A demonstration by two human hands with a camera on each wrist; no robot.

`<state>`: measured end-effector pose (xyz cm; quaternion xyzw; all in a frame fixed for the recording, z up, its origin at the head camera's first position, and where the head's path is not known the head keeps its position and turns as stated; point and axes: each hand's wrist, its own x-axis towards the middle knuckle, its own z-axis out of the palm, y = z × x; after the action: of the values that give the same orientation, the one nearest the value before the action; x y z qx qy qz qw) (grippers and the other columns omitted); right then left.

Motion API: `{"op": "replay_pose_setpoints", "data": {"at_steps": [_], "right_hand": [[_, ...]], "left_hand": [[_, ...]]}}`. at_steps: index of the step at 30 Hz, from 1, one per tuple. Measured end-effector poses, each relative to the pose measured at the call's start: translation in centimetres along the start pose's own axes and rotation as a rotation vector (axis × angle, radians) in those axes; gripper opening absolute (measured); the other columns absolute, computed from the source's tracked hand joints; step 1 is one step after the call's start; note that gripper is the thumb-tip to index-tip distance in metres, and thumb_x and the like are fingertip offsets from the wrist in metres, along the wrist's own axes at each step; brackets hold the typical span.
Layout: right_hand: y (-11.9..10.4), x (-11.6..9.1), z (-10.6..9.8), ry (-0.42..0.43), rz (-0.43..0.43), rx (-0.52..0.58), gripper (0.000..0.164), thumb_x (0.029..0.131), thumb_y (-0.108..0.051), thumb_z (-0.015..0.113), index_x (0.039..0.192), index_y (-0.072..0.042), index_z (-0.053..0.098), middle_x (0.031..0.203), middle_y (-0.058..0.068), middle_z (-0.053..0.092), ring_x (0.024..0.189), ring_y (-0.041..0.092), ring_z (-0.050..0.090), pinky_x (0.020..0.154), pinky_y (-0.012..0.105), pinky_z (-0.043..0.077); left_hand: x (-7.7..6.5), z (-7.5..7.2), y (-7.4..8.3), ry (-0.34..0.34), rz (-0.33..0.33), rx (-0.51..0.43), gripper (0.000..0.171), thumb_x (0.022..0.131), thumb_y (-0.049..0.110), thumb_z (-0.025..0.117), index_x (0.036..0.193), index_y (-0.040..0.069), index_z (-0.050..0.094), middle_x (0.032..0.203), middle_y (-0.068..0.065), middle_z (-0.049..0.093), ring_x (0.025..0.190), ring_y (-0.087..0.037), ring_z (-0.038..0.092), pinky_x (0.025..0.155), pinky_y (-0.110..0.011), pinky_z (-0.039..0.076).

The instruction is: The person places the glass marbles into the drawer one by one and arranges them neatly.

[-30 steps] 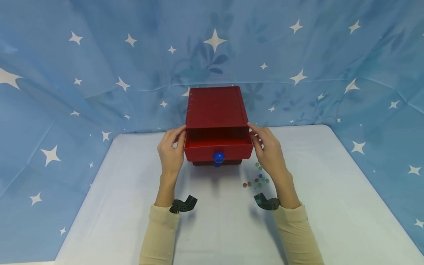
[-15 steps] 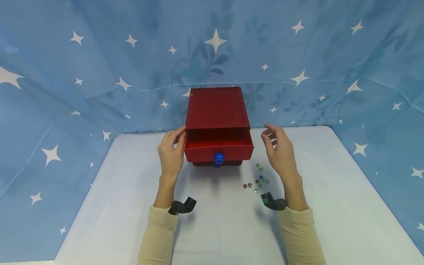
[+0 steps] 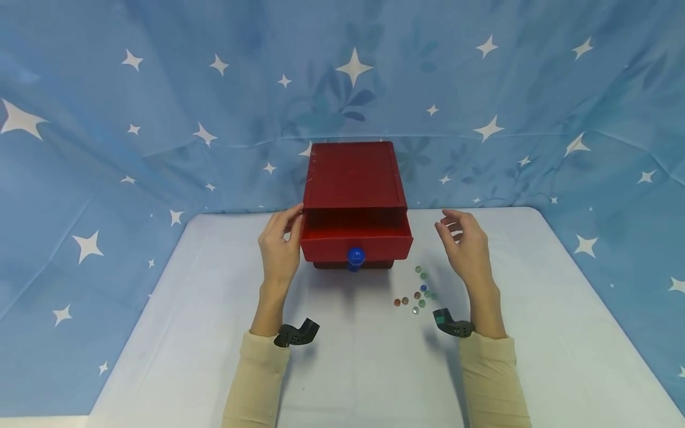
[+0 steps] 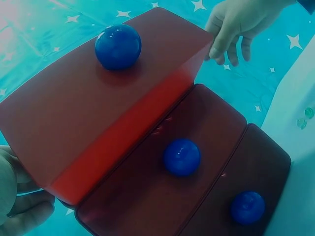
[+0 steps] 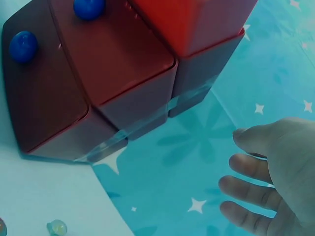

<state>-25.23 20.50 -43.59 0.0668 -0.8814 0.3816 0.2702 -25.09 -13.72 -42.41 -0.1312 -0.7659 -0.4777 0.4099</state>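
Observation:
A red drawer cabinet [image 3: 353, 175] stands at the table's back middle. Its top drawer [image 3: 334, 248], with a round blue knob [image 3: 355, 256], is pulled part way out. Below it, the left wrist view shows two closed drawers with blue knobs [image 4: 182, 157]. My left hand [image 3: 280, 246] touches the cabinet's left side near the drawer, fingers slightly bent. To the right of the cabinet, apart from it, my right hand [image 3: 467, 246] hovers with loosely bent fingers and holds nothing. Several small marbles [image 3: 422, 303] lie on the table in front of the cabinet's right side.
The table [image 3: 353, 368] has a white cover. Behind it hangs a blue cloth [image 3: 241, 101] with white stars, close to the cabinet's back. A dark wrist camera [image 3: 297, 333] sits on the left wrist, another [image 3: 453, 324] on the right.
My right hand has let go of the cabinet's right side and moved away to the right. The left hand stays at the left side. The drawer remains pulled out.

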Motion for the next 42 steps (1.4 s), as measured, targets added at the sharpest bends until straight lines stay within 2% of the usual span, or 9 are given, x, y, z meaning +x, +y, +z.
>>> {"op": "replay_pose_setpoints", "data": {"at_steps": [3, 8, 13, 15, 17, 21, 24, 31, 42], "right_hand": [[0.4, 0.0, 0.2, -0.003, -0.01, -0.011, 0.035, 0.098, -0.016, 0.064, 0.129, 0.0, 0.061, 0.111, 0.018, 0.067, 0.097, 0.033, 0.068, 0.075, 0.017, 0.045], [0.9, 0.0, 0.5, -0.022, -0.011, -0.018, 0.033, 0.097, -0.016, 0.065, 0.126, 0.0, 0.063, 0.111, 0.018, 0.067, 0.096, 0.032, 0.067, 0.076, 0.035, 0.052], [1.3, -0.1, 0.8, -0.046, 0.008, -0.02, 0.033, 0.097, -0.016, 0.066, 0.126, -0.001, 0.063, 0.113, 0.018, 0.067, 0.096, 0.032, 0.068, 0.075, 0.021, 0.048], [1.5, -0.2, 0.9, -0.054, 0.016, -0.025, 0.033, 0.097, -0.016, 0.066, 0.126, -0.001, 0.063, 0.114, 0.018, 0.067, 0.097, 0.031, 0.067, 0.075, 0.019, 0.046], [1.6, -0.2, 1.0, -0.065, 0.025, -0.03, 0.033, 0.098, -0.017, 0.065, 0.127, -0.001, 0.063, 0.114, 0.018, 0.066, 0.097, 0.032, 0.067, 0.077, 0.024, 0.05], [1.8, -0.2, 1.2, -0.095, 0.044, -0.03, 0.034, 0.099, -0.018, 0.064, 0.128, -0.001, 0.062, 0.114, 0.019, 0.065, 0.099, 0.033, 0.066, 0.081, 0.044, 0.055], [1.9, -0.2, 1.4, -0.122, 0.065, -0.023, 0.035, 0.099, -0.019, 0.064, 0.129, -0.001, 0.061, 0.114, 0.02, 0.065, 0.1, 0.033, 0.065, 0.083, 0.048, 0.056], [2.4, -0.3, 1.9, -0.208, 0.107, -0.036, 0.036, 0.099, -0.022, 0.064, 0.128, -0.001, 0.061, 0.112, 0.018, 0.064, 0.099, 0.032, 0.063, 0.084, 0.045, 0.054], [4.1, -0.6, 2.4, -0.342, 0.151, -0.072, 0.035, 0.097, -0.025, 0.065, 0.123, -0.001, 0.064, 0.105, 0.016, 0.065, 0.093, 0.029, 0.061, 0.073, 0.033, 0.05]], "left_hand": [[0.1, 0.2, -0.1, 0.011, 0.001, 0.002, 0.024, 0.094, 0.004, 0.067, 0.118, 0.001, 0.072, 0.104, -0.017, 0.072, 0.086, -0.026, 0.07, 0.081, -0.017, 0.055], [0.2, 0.2, 0.1, 0.015, -0.012, 0.001, 0.023, 0.095, 0.005, 0.066, 0.117, 0.001, 0.072, 0.103, -0.017, 0.072, 0.085, -0.026, 0.071, 0.081, -0.012, 0.053], [0.1, 0.0, 0.2, 0.016, -0.017, -0.012, 0.023, 0.095, 0.007, 0.066, 0.117, 0.001, 0.072, 0.103, -0.017, 0.072, 0.084, -0.025, 0.071, 0.081, -0.008, 0.051], [0.1, 0.0, 0.3, 0.017, -0.017, -0.013, 0.023, 0.095, 0.007, 0.067, 0.117, 0.001, 0.072, 0.102, -0.017, 0.072, 0.083, -0.025, 0.071, 0.08, -0.008, 0.051], [0.1, 0.0, 0.2, 0.016, -0.018, -0.014, 0.023, 0.096, 0.008, 0.066, 0.117, 0.001, 0.073, 0.102, -0.017, 0.072, 0.083, -0.025, 0.071, 0.08, -0.009, 0.051], [0.1, 0.0, 0.2, 0.003, -0.027, -0.015, 0.024, 0.097, 0.011, 0.065, 0.118, 0.003, 0.072, 0.104, -0.015, 0.072, 0.084, -0.023, 0.07, 0.081, -0.008, 0.051], [0.1, 0.0, 0.1, -0.004, -0.031, -0.012, 0.025, 0.098, 0.011, 0.064, 0.119, 0.003, 0.072, 0.105, -0.015, 0.072, 0.085, -0.024, 0.07, 0.082, -0.008, 0.05], [0.0, -0.2, 0.3, -0.029, -0.035, 0.032, 0.027, 0.099, 0.014, 0.063, 0.122, 0.003, 0.07, 0.108, -0.015, 0.071, 0.087, -0.024, 0.07, 0.084, -0.01, 0.052], [-0.1, -0.2, 0.4, -0.038, -0.049, 0.064, 0.027, 0.099, 0.014, 0.063, 0.123, 0.004, 0.07, 0.107, -0.015, 0.071, 0.088, -0.023, 0.07, 0.084, -0.01, 0.052]]}}
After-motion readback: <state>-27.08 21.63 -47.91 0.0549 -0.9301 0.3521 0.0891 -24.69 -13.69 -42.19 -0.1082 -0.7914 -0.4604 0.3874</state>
